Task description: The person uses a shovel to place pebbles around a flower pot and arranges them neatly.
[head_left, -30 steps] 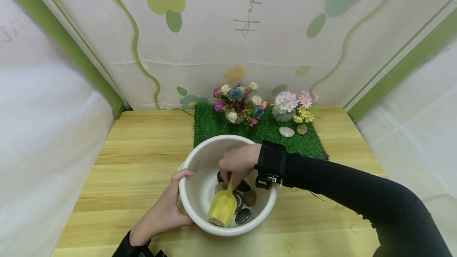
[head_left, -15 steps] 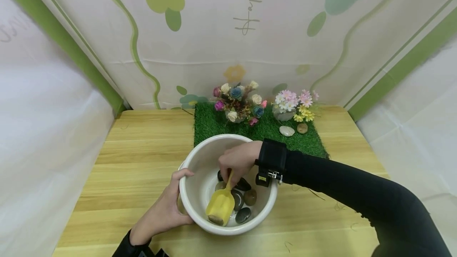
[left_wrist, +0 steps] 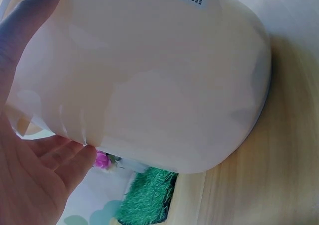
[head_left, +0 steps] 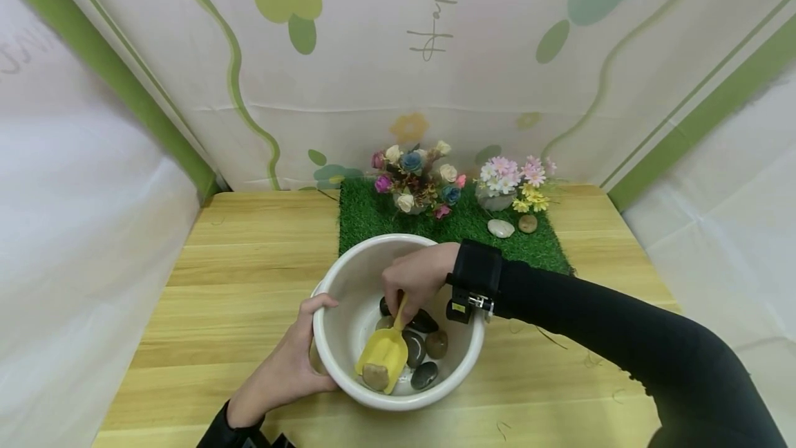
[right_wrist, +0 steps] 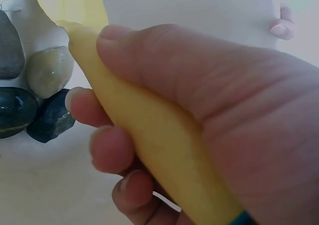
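Observation:
A white bucket (head_left: 404, 402) stands on the wooden table with several stones inside. My left hand (head_left: 297, 355) grips its left side, thumb over the rim. In the left wrist view, the fingers curve against the outer wall (left_wrist: 149, 85). Reaching into the bucket, my right hand (head_left: 418, 278) holds a yellow toy shovel (head_left: 390, 343); fingers and thumb wrap its handle (right_wrist: 149, 130) in the right wrist view. A tan stone (head_left: 375, 377) sits on the shovel's blade. To the blade's right lie a dark grey stone (head_left: 413, 348), a brown stone (head_left: 437, 344) and a black stone (head_left: 424, 375).
Behind the bucket lies a green turf mat (head_left: 528, 254). On it stand a pot of mixed roses (head_left: 413, 182) and a pot of daisies (head_left: 497, 189), with a white stone (head_left: 500, 228) and a small brown stone (head_left: 527, 224) in front. A printed curtain (head_left: 373, 75) hangs behind the table.
The shovel's blade has shifted slightly left and tilted, and the tan stone has moved from its front edge up onto the blade. My left hand stays on the bucket.

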Available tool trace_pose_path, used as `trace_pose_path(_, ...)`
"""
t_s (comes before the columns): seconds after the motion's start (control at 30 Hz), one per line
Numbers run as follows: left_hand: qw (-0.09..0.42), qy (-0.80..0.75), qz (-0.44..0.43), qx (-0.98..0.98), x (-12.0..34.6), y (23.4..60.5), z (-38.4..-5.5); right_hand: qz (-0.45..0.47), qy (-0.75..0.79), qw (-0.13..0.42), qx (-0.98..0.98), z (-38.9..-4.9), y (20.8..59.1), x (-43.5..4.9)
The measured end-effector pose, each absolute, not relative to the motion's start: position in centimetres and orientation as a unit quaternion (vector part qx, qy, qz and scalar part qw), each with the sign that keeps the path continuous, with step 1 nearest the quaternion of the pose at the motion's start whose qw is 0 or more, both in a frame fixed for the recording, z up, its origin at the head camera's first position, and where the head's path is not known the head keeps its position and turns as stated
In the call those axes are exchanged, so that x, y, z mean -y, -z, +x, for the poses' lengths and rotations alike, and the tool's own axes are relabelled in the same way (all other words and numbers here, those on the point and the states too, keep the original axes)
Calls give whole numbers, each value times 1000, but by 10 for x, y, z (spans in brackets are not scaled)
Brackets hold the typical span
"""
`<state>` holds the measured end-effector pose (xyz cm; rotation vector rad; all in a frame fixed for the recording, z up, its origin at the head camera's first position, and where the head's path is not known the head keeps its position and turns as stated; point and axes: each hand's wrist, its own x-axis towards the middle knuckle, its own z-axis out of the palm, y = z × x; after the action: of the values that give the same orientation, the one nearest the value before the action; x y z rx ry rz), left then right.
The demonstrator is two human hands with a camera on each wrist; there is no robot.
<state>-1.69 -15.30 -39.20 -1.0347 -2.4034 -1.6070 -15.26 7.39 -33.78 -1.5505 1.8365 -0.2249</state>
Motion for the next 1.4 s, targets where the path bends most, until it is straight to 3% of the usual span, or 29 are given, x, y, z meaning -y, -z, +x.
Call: trace_pose_path(1.4,26,530,-326,783,152,391,-17,-592,212,354,-693,-163,295,-114)
